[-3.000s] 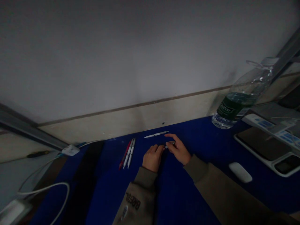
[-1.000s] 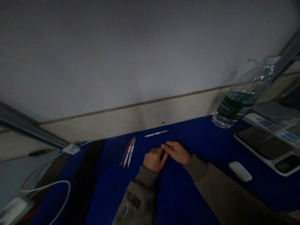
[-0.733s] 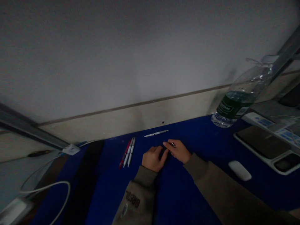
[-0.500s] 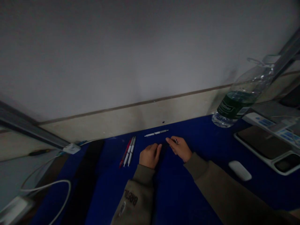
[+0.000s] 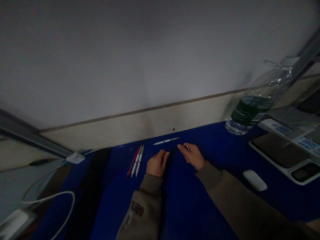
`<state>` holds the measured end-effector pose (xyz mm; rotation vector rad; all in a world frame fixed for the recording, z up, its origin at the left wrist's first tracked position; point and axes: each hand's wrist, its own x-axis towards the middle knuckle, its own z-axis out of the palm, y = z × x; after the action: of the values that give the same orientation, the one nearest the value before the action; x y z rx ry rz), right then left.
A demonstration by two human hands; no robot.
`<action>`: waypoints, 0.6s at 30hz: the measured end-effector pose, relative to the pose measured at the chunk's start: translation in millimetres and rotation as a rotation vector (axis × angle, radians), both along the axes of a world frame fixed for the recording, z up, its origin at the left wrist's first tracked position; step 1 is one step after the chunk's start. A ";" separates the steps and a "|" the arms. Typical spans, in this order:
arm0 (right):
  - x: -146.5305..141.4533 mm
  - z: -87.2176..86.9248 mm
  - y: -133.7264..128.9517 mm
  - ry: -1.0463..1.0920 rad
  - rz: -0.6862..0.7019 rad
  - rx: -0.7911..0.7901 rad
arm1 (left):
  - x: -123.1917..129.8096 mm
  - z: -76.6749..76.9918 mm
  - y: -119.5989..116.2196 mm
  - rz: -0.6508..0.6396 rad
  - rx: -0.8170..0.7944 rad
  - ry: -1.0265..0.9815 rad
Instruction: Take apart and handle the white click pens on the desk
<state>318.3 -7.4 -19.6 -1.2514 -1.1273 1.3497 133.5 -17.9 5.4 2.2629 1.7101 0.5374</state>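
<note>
Along a blue-topped desk (image 5: 187, 206) below a white wall (image 5: 150, 60), a large plastic water bottle (image 5: 250, 113) with a green label stands at the far right, near a white computer mouse (image 5: 255, 180) and a dark-screened tablet (image 5: 275, 153) in a white tray. A white cable (image 5: 47, 196) loops beyond the desk's left side. Three pens (image 5: 136, 161), one red and two white, lie side by side left of the hands, and a single white pen (image 5: 166, 141) lies apart, just beyond them. The right hand (image 5: 192, 156) pinches a small metal piece (image 5: 187, 148) in a narrow grip, too small to identify, near the left hand (image 5: 157, 163), whose fingers curl loosely around nothing visible.
</note>
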 end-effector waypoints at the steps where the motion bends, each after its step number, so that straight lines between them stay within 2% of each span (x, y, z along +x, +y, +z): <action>1: 0.1 -0.3 0.5 0.004 0.000 -0.002 | -0.4 -0.1 0.4 0.008 -0.003 0.009; 11: 0.1 0.6 0.0 0.041 0.010 0.019 | -2.8 -2.7 2.0 0.009 0.000 -0.082; 18: 0.9 2.6 1.2 0.147 0.021 -0.055 | -2.0 -1.9 1.8 0.023 -0.014 -0.025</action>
<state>319.2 -6.2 -17.0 -1.1619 -1.0090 1.4725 131.5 -16.1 3.5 2.2202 1.7252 0.5547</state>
